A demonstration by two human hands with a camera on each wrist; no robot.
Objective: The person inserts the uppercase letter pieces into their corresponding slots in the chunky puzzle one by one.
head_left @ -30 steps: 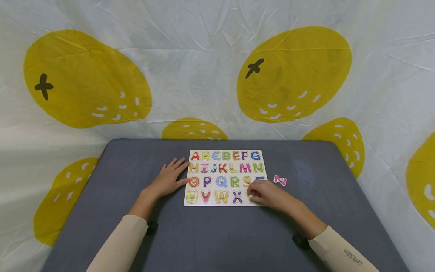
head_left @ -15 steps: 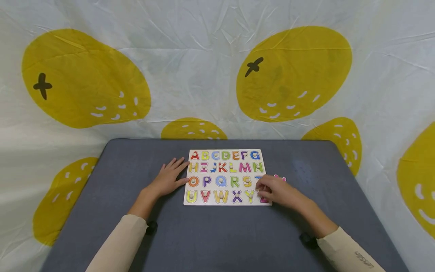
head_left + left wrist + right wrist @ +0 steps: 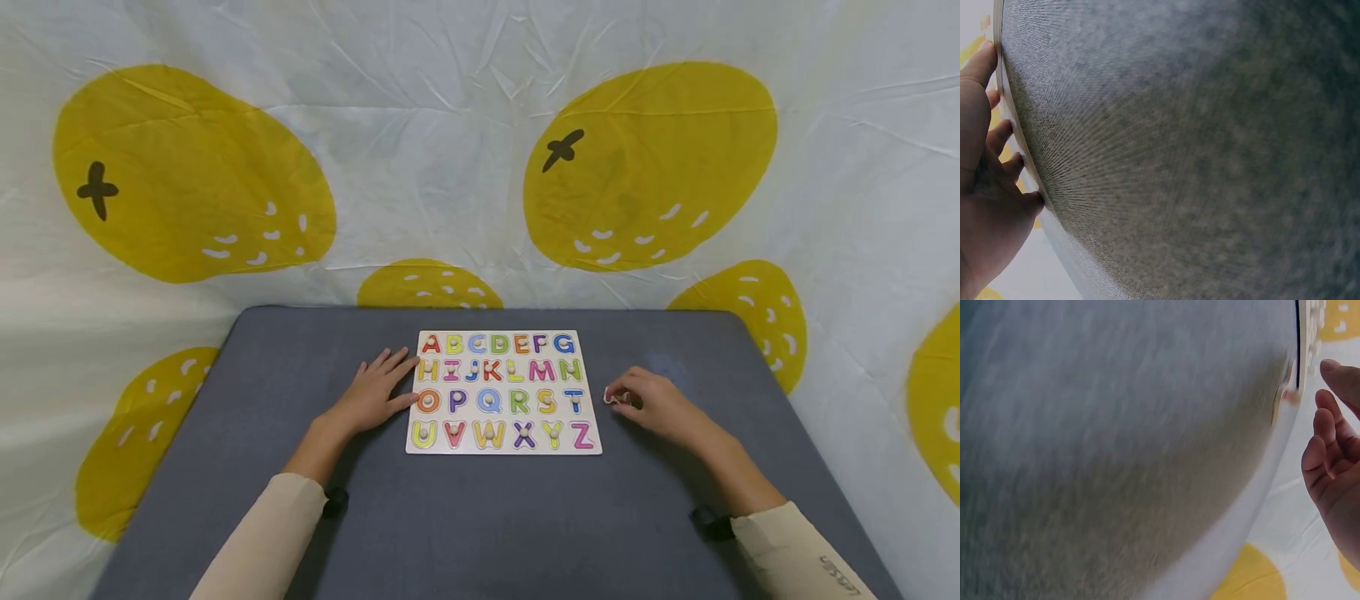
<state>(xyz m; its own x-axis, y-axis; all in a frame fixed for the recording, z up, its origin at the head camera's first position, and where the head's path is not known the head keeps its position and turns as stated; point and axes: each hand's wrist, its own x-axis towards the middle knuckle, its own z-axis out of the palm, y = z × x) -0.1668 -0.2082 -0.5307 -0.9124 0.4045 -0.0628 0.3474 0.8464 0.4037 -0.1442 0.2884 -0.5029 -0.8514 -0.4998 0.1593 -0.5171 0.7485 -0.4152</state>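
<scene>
In the head view, a wooden alphabet puzzle board [image 3: 501, 414] lies on the table with knobbed letter pieces in rows. No knob shows on its pink Z [image 3: 582, 435]. My left hand [image 3: 371, 396] rests spread at the board's left edge, its fingertips touching that edge. Right of the board, my right hand [image 3: 656, 406] is bent around a loose pink letter piece [image 3: 617, 398], partly hidden by the fingers. The right wrist view shows the loose piece's knob [image 3: 1293, 397] just short of the thumb and fingertips, with a gap between.
A dark grey cloth-covered table [image 3: 480, 525] extends around the board. Behind it hangs a white curtain [image 3: 427, 183] printed with yellow fruit. A dark strap-like device sits at each wrist, the left one [image 3: 335, 502] and the right one [image 3: 711, 523].
My right hand has moved right, off the board's lower right corner near the Y, to the loose pink piece. The Y, T and Z are uncovered. My left hand stays put.
</scene>
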